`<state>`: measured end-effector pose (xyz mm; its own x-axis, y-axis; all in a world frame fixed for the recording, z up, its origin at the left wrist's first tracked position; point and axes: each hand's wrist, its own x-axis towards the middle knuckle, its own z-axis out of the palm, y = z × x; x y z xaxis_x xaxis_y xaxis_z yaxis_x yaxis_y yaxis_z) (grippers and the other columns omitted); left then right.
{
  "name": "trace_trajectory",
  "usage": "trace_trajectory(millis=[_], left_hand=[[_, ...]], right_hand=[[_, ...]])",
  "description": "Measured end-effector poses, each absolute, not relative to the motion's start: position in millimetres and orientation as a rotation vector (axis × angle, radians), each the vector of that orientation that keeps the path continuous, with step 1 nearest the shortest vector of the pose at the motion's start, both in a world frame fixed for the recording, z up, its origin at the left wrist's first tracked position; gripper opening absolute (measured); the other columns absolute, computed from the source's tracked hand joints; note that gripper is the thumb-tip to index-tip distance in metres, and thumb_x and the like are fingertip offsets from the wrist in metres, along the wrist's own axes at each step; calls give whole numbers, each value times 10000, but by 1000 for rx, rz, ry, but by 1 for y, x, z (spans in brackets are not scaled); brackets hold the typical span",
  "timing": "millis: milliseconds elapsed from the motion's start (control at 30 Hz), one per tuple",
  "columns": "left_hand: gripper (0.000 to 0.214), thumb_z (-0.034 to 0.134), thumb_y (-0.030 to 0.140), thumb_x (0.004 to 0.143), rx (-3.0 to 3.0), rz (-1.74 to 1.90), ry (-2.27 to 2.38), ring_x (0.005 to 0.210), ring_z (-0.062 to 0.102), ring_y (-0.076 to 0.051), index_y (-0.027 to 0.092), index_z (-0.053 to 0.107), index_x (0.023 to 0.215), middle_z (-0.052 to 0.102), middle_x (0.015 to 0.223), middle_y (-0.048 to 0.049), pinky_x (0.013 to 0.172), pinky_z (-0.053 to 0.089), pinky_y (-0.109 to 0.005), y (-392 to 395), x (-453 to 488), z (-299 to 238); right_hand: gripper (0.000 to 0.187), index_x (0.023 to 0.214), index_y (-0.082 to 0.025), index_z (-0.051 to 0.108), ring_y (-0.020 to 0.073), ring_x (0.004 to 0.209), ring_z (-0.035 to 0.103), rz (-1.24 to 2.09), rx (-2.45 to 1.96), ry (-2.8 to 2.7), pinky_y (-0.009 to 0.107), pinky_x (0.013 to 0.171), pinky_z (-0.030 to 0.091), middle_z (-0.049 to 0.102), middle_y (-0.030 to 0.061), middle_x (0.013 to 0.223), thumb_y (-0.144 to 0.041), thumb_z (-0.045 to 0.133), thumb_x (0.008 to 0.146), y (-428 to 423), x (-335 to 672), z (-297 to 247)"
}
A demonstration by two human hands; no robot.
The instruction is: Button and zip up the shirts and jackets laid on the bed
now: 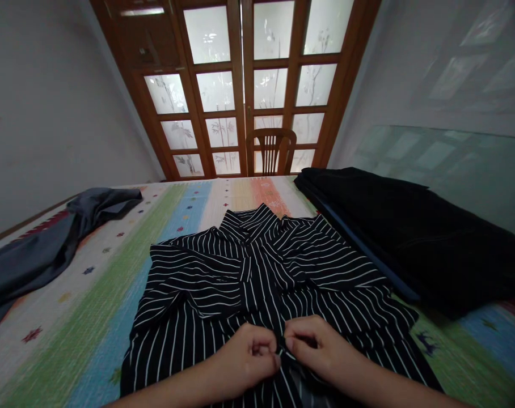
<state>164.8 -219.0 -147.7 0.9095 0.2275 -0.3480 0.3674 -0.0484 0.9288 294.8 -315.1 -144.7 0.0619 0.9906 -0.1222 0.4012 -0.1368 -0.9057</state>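
A black shirt with thin white stripes [223,277] lies spread face up on a striped, many-coloured cloth [113,266], collar pointing away from me. My left hand [249,354] and my right hand [317,345] meet at the shirt's front placket near its lower middle. Both hands are closed in a pinch on the striped fabric, fingertips almost touching each other. Whether a button sits between the fingers is hidden.
A dark folded garment [410,232] lies at the right of the shirt. A grey-blue garment [40,249] is heaped at the left edge. Behind the surface stands a wooden chair [271,148] before wooden doors with frosted glass panes [249,85].
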Motion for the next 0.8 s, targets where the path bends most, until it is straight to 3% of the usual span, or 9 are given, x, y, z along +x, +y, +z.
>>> trace_trajectory(millis=[167,400,600,800], left_hand=[[175,449,272,599,1611,-77,410,385,229,-43,176,351,490,283,393,88,381,154,-186,-217,164,-148],[212,462,274,642,1655,-85,288,373,245,-44,181,339,497,279,392,87,373,177,-182,-224,160,-146],[273,472,39,609,1755,-203,315,384,241,-40,173,303,441,266,382,97,381,185,-173,-226,161,-138],[339,479,-87,602,1969,-428,30,373,226,-23,147,302,433,238,406,107,389,174,-161,-232,159,-152]], right_hand=[[151,517,-154,401,60,478,271,1280,-1502,-1340,169,432,221,296,-64,493,-149,385,666,-313,301,-146],[199,457,-153,339,56,460,292,1080,-1718,-1530,177,426,200,296,-71,449,-70,416,621,-315,290,-164],[184,454,-156,325,61,462,320,817,-1971,-1645,191,453,208,304,-66,452,-63,408,590,-312,303,-151],[141,495,-153,472,68,438,332,662,-2151,-1981,212,443,169,423,-39,464,-117,436,626,-319,325,-126]])
